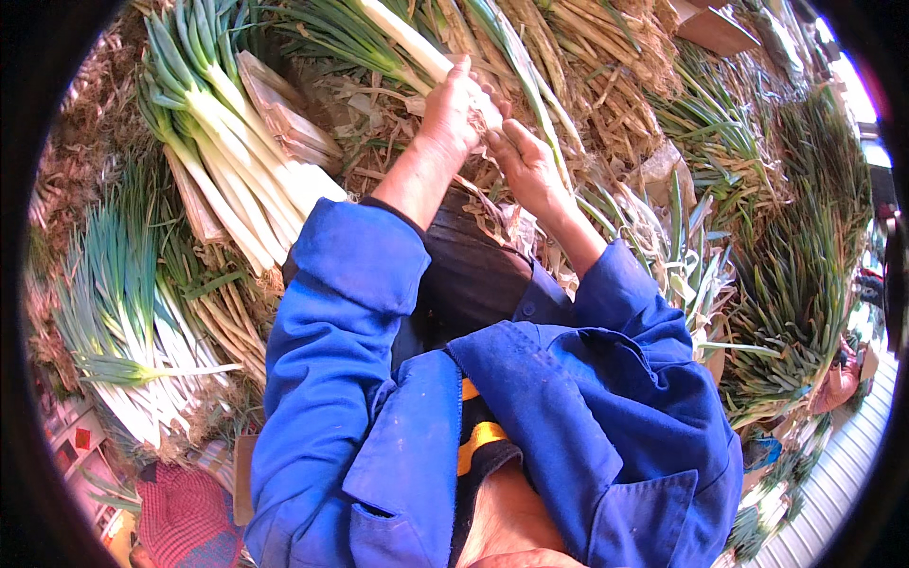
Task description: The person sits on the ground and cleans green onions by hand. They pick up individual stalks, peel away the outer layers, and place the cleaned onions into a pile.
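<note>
My left hand point(454, 106) is closed around the white stalk of a leek or large green onion point(408, 39), near its root end. My right hand point(525, 156) is beside it, its fingers bent at the roots; whether they grip anything is hard to tell. Peeled stalks with green tops point(241, 156) lie in a bundle to the left, across wooden blocks point(284, 113). Long green leaves point(522, 64) hang just beyond my hands, and dry peelings point(369, 106) lie beneath them.
Thinner white green onions point(142, 355) are heaped at the lower left. Unpeeled stalks with dry leaves point(603, 92) lie at the top. A large mass of green tops point(795, 284) stands at the right. A person in a red checked garment point(184, 511) is at the lower left.
</note>
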A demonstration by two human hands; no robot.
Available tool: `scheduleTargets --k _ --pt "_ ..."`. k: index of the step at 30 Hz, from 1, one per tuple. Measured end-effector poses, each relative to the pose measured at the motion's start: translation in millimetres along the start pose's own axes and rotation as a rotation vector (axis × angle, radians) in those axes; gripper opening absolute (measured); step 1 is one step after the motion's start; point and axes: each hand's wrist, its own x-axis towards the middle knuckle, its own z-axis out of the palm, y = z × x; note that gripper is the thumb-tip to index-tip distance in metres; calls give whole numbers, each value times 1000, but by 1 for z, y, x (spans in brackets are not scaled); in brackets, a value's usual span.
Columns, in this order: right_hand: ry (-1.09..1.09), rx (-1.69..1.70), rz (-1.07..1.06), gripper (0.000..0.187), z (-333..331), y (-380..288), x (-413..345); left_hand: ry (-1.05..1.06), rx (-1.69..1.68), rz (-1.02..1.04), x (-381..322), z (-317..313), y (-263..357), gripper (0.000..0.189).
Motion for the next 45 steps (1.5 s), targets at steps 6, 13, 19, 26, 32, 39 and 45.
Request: scheduleTargets --k 6,13,19,26,32,39,45 --pt "-49 155 361 31 -1 -16 -12 81 -11 0 20 -14 8 15" --pt "-24 122 331 28 0 -16 -22 101 55 17 24 -19 4 18" --pt "-2 -26 388 31 -3 -40 -36 180 50 -6 17 -11 -5 20" --pt "-113 -218 348 29 -17 -79 -80 239 224 178 31 -34 13 16" --pt "143 -1064 576 31 -158 -14 -126 167 231 163 38 -45 23 16" --pt "79 -1318 331 46 -181 69 -100 251 233 51 -12 -3 12 12" --pt "-383 358 652 45 -42 28 68 221 202 -18 -51 -13 -60 15"
